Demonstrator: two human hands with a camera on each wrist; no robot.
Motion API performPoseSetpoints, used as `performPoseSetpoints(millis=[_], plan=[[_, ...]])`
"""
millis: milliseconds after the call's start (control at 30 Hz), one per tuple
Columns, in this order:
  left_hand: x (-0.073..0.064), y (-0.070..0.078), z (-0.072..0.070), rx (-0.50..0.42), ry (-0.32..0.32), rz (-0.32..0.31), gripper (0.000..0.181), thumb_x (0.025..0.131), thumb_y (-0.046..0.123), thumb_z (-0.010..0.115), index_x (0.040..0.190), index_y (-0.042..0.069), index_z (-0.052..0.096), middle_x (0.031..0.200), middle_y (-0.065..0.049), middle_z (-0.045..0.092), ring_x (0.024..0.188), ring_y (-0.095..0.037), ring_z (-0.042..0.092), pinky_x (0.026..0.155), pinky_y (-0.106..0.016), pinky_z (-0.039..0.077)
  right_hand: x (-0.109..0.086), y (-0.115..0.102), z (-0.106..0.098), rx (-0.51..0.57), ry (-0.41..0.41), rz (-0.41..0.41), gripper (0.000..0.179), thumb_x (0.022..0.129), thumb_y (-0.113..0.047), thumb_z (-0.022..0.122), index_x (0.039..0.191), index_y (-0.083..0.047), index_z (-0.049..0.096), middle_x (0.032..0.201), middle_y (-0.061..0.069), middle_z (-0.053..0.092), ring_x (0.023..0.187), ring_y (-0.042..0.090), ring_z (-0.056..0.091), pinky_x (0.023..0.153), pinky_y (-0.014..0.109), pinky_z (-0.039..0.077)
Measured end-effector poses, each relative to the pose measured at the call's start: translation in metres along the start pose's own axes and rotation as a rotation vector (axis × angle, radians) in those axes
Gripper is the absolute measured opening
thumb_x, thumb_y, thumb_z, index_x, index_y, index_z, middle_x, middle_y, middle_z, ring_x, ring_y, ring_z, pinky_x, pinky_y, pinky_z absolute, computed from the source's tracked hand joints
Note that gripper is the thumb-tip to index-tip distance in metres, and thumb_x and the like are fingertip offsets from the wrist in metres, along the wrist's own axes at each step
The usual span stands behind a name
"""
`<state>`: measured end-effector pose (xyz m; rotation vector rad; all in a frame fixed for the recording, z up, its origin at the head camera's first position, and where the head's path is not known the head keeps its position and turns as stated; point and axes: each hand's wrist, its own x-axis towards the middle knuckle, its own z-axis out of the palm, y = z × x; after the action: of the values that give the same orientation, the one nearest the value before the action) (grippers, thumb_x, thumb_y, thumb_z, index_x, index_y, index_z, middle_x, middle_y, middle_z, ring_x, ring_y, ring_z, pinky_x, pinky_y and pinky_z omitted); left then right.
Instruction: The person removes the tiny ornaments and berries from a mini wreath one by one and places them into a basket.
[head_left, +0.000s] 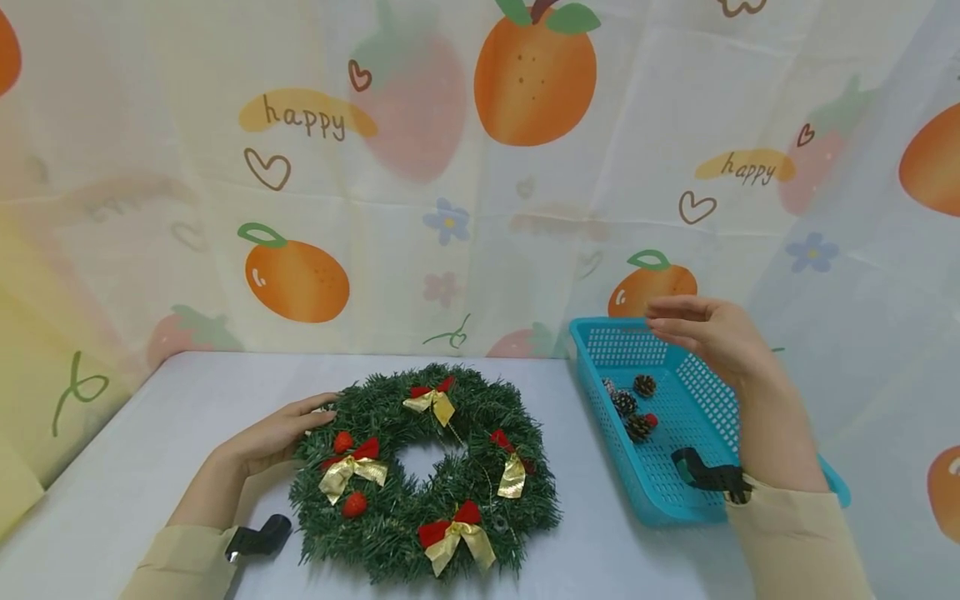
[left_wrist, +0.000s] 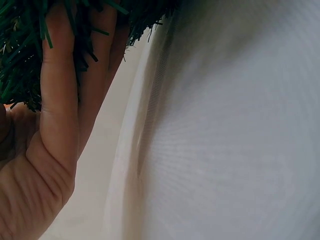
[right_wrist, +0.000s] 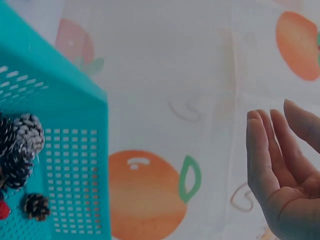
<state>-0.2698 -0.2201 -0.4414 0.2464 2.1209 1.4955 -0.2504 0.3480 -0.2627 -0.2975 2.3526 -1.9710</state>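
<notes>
A green wreath [head_left: 525, 417] lies on the table, trimmed with several red-and-gold bows [head_left: 454, 537] and red berries [head_left: 355, 504] on its left part. My left hand [head_left: 273, 435] touches the wreath's upper left edge. Its fairly straight fingers [left_wrist: 60, 95] reach into the greenery [left_wrist: 17, 60] in the left wrist view, where their tips are partly hidden. Above the blue basket [head_left: 637, 492], my right hand [head_left: 712, 337] is raised, holding nothing. Its fingers look extended, with the thumb apart, in the right wrist view. Several pinecones [head_left: 624, 403] lie inside the basket.
The white table [head_left: 247, 379] carries the wreath at the middle and the basket at the right. Behind them hangs a fruit-printed curtain [head_left: 420, 275]. A small red piece [head_left: 651, 420] sits by one pinecone. Dark devices [head_left: 262, 537] are strapped at both wrists.
</notes>
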Motion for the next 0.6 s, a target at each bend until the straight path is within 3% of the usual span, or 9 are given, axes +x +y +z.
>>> performPoseSetpoints(millis=[167,400,600], plan=[[0.000,0.000,0.000,-0.001,0.002,0.000,0.073,0.105,0.042,0.044,0.161,0.012,0.008,0.164,-0.029,-0.009,0.147,-0.056,-0.013,0.114,-0.075,0.005,0.003,-0.008,0.018,-0.123,0.001,-0.018,0.050,0.093,-0.015,0.069,0.136,0.004,0.052,0.116,-0.015,0.067,0.103,-0.002,0.068,0.092,0.015,0.054],[-0.002,0.001,0.002,-0.016,0.004,-0.002,0.072,0.105,0.042,0.044,0.161,0.012,0.009,0.164,-0.028,-0.010,0.147,-0.056,-0.015,0.112,-0.076,0.002,0.006,-0.015,0.039,-0.119,-0.060,-0.058,0.043,0.093,-0.011,0.068,0.133,0.002,0.057,0.112,-0.013,0.071,0.104,0.001,0.068,0.092,0.016,0.055],[-0.003,0.002,0.002,-0.004,0.012,0.004,0.073,0.104,0.042,0.044,0.160,0.012,0.010,0.164,-0.028,-0.008,0.148,-0.055,-0.013,0.115,-0.074,0.005,0.007,-0.021,0.055,-0.238,-0.081,-0.058,0.049,0.095,-0.019,0.068,0.136,0.003,0.054,0.111,-0.018,0.070,0.106,-0.002,0.068,0.094,0.014,0.052]])
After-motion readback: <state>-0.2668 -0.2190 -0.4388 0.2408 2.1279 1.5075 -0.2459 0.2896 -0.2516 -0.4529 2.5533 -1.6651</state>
